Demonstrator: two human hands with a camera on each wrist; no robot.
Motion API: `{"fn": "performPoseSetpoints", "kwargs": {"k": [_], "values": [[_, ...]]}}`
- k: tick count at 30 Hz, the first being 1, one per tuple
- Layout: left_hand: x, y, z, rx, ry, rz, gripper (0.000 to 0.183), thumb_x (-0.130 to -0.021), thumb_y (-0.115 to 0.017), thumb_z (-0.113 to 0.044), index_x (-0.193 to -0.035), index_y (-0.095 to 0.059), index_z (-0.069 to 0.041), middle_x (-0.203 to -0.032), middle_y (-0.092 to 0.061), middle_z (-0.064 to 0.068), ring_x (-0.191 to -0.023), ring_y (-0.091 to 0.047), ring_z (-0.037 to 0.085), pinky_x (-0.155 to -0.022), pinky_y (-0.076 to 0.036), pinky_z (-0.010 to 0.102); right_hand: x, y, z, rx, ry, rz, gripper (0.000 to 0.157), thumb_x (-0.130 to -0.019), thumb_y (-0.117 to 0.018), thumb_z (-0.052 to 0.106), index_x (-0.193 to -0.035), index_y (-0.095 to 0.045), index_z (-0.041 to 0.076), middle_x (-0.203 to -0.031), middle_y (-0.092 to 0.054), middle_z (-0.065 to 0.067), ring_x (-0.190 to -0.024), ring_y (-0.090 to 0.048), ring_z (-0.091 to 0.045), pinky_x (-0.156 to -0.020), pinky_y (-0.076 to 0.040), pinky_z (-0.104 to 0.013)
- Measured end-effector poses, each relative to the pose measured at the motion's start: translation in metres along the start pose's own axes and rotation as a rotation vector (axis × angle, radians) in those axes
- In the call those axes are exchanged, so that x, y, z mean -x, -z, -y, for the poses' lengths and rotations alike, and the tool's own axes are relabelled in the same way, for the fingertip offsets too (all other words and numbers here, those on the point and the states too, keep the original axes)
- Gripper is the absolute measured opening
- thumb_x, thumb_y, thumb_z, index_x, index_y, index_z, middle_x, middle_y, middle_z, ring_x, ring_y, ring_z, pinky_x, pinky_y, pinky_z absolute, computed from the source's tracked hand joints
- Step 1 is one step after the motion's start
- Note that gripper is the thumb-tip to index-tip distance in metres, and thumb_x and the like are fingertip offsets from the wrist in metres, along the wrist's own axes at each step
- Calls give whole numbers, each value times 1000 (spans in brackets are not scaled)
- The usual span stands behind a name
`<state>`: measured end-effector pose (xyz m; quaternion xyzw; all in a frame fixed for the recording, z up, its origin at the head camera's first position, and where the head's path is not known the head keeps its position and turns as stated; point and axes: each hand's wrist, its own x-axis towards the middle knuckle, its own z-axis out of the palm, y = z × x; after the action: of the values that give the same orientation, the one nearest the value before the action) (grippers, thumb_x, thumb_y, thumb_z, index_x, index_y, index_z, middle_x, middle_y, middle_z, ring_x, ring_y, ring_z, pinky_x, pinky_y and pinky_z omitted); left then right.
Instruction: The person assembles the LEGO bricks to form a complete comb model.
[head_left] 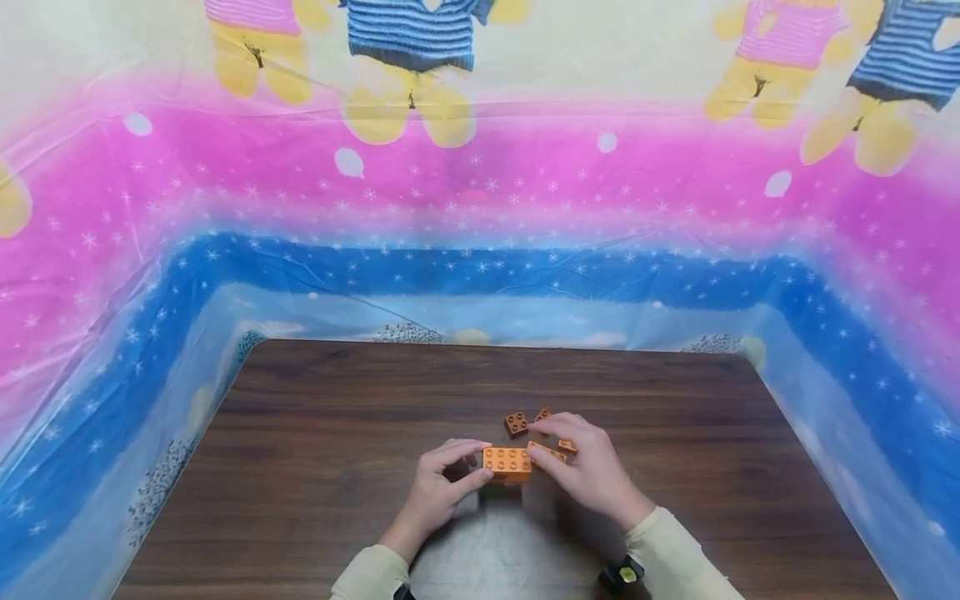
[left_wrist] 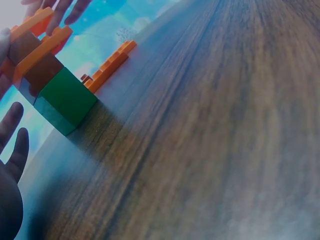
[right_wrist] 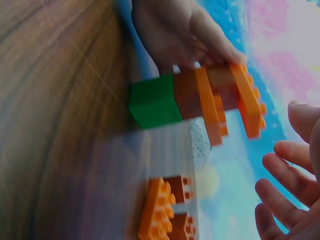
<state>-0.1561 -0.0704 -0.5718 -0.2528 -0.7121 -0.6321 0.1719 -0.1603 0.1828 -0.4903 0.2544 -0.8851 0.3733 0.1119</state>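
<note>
A small tower of toy building bricks stands upright on the table. Its base is a green block (right_wrist: 156,101), with brown bricks (right_wrist: 187,95) and orange bricks alternating above. The top orange brick (head_left: 507,460) shows two rows of studs. My left hand (head_left: 438,485) pinches the tower's left end near the top with thumb and fingers. To the right, my right hand (head_left: 592,468) hovers with fingers spread and relaxed, holding nothing. In the right wrist view, a gap separates its fingertips from the tower.
Behind the tower and by my right hand lie loose bricks: a brown one (head_left: 516,424), another brown one (head_left: 543,414), a long orange one (head_left: 547,451) and a small orange one (head_left: 567,446). The wooden table (head_left: 337,400) meets a printed cloth (head_left: 465,275) at its back edge.
</note>
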Motion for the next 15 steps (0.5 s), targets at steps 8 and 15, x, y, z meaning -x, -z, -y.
{"fn": "performPoseSetpoints", "kwargs": {"k": [8, 15], "values": [[0, 0, -1, -5, 31, 1, 34, -82, -85, 7, -114, -78, -2, -108, -77, 14, -87, -67, 31, -76, -56, 35, -5, 15, -22, 22, -72, -30, 38, -94, -82, 33, -128, -74, 18, -127, -73, -1, -119, -69, -25, -94, -58, -53], [2, 1, 0, 6, 47, 13, 33, -85, -85, -1, -117, -78, -5, -112, -77, 11, -89, -68, 29, -76, -57, 37, -5, 14, -46, 34, -154, -18, 47, -92, -84, 35, -133, -72, 17, -133, -71, -5, -126, -65, -29, -99, -55, -57]]}}
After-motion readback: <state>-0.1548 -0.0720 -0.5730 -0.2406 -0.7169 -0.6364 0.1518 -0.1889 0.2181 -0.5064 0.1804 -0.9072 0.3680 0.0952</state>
